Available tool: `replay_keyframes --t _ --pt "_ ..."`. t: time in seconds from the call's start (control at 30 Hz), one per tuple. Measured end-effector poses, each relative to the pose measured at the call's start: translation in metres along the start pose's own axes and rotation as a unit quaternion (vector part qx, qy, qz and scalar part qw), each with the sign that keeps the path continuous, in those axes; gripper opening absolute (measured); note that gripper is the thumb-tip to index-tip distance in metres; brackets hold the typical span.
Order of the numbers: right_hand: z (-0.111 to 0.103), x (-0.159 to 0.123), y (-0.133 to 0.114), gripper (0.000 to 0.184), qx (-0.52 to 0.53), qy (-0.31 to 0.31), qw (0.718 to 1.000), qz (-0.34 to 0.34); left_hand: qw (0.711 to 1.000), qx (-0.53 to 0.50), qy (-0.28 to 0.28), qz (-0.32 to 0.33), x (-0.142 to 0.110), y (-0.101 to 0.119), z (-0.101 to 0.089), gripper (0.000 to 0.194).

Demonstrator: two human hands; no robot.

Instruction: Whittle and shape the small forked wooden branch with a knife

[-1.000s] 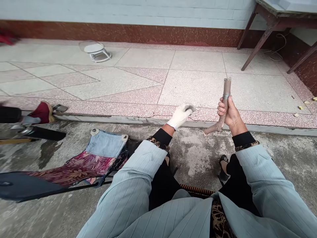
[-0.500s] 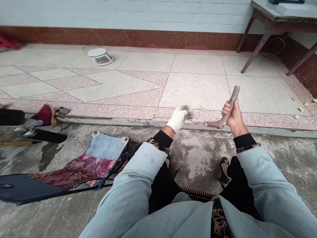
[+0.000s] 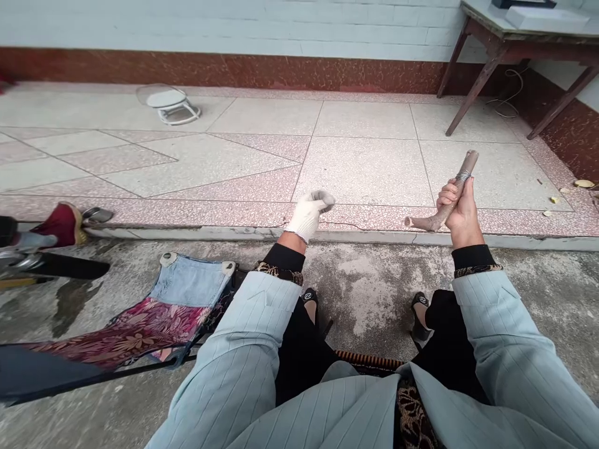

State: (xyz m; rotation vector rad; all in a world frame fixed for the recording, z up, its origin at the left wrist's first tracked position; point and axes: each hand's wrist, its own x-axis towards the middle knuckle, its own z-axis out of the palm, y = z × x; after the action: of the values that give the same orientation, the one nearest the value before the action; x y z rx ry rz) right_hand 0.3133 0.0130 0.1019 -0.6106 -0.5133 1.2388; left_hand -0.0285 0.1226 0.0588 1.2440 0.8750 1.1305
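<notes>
My right hand (image 3: 459, 206), bare, is wrapped round a bent piece of tree branch (image 3: 468, 163). Wire coils (image 3: 462, 176) circle the branch near its upper end, and its shorter arm points left with a pale cut end. My left hand (image 3: 311, 212) wears a white knitted glove with grey fingertips. Its fingers are curled into a pinch, well apart from the branch; whatever lies between them, if anything, is too small to make out. Both hands are held up in front of the raised tiled step (image 3: 365, 216).
A folding chair (image 3: 187, 284) with denim and floral cloth stands on the concrete at my left. Beyond it are another person's red shoe (image 3: 63, 226) and a black cylinder (image 3: 75, 265). A small white stool (image 3: 173, 106) and a wooden table (image 3: 503, 47) stand on the tiles.
My hands have moved farther apart: the left toward the left, the right with the branch toward the right and slightly up. The view has turned a little to the right.
</notes>
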Motion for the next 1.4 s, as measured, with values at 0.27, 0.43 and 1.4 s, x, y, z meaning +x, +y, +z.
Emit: replay_keyframes --t 0.27,0.43,1.4 --pt "0.022 -0.004 0.028 0.042 -0.102 -0.020 0.993 0.054 0.939 0.285 -0.193 -0.005 -0.005 0.003 0.011 0.054" --pt "0.039 -0.008 0.066 0.041 -0.123 -0.058 0.981 0.139 0.955 0.248 -0.146 0.065 -0.016 0.015 0.032 0.060" --pt "0.018 -0.029 0.045 0.037 -0.422 -0.448 0.697 0.369 0.895 0.218 -0.384 -0.060 -0.047 -0.010 0.075 0.016"
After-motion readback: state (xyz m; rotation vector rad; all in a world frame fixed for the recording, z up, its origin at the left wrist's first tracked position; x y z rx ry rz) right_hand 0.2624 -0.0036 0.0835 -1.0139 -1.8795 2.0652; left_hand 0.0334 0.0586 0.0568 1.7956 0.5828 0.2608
